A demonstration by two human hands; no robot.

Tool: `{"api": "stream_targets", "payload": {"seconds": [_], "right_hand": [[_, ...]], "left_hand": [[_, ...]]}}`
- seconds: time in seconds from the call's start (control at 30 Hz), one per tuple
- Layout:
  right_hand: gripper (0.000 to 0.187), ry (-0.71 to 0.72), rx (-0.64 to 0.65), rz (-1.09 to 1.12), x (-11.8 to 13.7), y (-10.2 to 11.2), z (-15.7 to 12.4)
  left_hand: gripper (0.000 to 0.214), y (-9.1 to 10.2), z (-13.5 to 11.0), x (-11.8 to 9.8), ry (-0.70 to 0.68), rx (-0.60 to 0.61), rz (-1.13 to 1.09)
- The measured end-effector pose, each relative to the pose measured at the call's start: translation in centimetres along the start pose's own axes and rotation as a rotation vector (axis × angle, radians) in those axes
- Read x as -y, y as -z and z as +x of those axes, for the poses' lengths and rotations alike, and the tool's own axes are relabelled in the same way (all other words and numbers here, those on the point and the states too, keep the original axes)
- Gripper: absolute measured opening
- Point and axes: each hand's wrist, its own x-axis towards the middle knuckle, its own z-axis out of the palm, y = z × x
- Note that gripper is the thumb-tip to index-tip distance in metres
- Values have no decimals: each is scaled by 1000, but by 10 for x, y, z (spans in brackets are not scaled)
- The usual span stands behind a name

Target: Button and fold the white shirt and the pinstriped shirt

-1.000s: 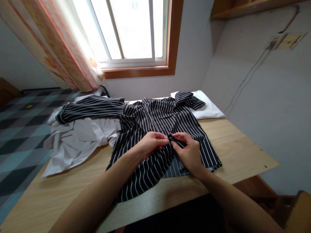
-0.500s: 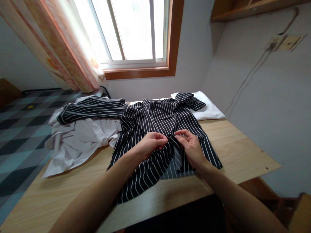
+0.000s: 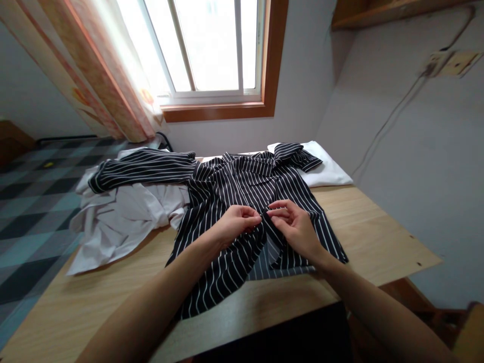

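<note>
A black shirt with white stripes lies spread on the wooden table, its collar toward the window. Its lower front edges part, and the greyish inside of the back panel shows between them. My left hand pinches the left front edge of the shirt at the middle, thumb against forefinger. Close beside it, my right hand has its thumb and fingertips closed on the other front edge. Small dark buttons run up the front above my hands. Whether a button is between my fingers is hidden.
Crumpled white clothing lies at the left under the striped sleeve. Folded white cloth sits at the back right corner of the wooden table. A checkered bed adjoins on the left; a cord hangs along the right wall.
My right hand has shifted slightly left, closer to my left hand, and its fingers have changed their hold on the shirt edge. My left hand stays nearly still.
</note>
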Motion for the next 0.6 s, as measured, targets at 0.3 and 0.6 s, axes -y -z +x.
{"api": "stream_targets", "payload": {"seconds": [0.3, 0.6], "right_hand": [[15, -22, 157, 61, 1, 11, 18], [20, -37, 136, 107, -8, 7, 20]], "left_hand": [[9, 2, 2, 3, 33, 19, -57], [8, 3, 3, 3, 79, 20, -107]]}}
